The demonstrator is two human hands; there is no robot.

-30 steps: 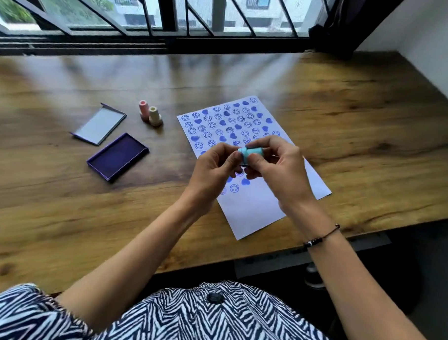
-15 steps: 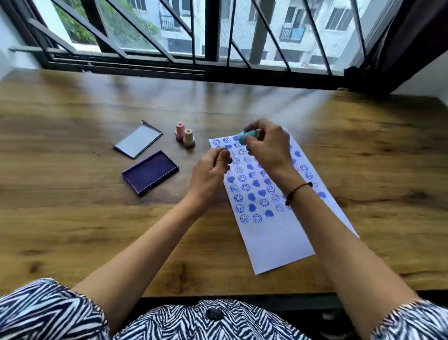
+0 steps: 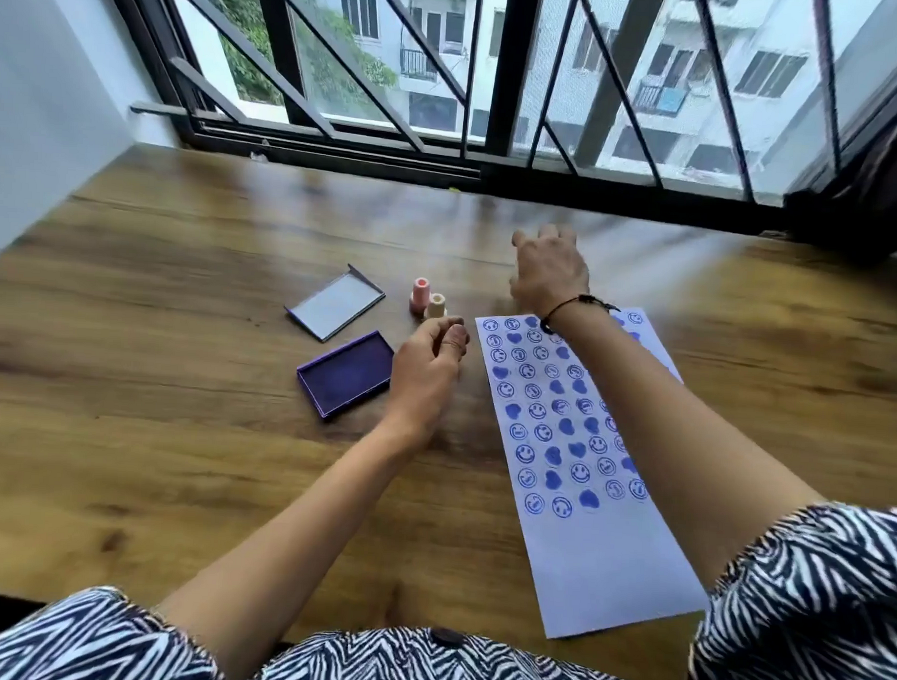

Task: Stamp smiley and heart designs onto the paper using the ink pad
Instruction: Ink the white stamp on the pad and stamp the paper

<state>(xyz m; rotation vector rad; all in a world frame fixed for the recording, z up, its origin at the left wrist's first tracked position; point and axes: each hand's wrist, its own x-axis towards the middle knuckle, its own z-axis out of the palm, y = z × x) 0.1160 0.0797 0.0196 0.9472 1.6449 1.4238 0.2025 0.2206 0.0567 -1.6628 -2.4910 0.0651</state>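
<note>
A white paper (image 3: 596,567) lies right of centre on the wooden table, its upper part filled with blue smileys and hearts. The open purple ink pad (image 3: 344,381) sits to its left. A pink stamp (image 3: 420,293) and a cream stamp (image 3: 436,306) stand upright between pad and paper. My left hand (image 3: 429,370) hovers beside the pad, its fingers curled with thumb on forefinger and nothing visible in them. My right hand (image 3: 549,277) reaches past the paper's far edge, back to the camera. The teal stamp is not visible, and the palm is hidden.
The ink pad's lid (image 3: 335,301) lies open side up behind the pad. The wooden table (image 3: 175,430) runs back to a barred window (image 3: 496,136). A white wall stands at the left and a dark curtain (image 3: 879,194) at the far right.
The head tilted up. My right hand carried the teal stamp forward past the paper's top, and the stamp is now out of sight. My left hand drew back to beside the ink pad.
</note>
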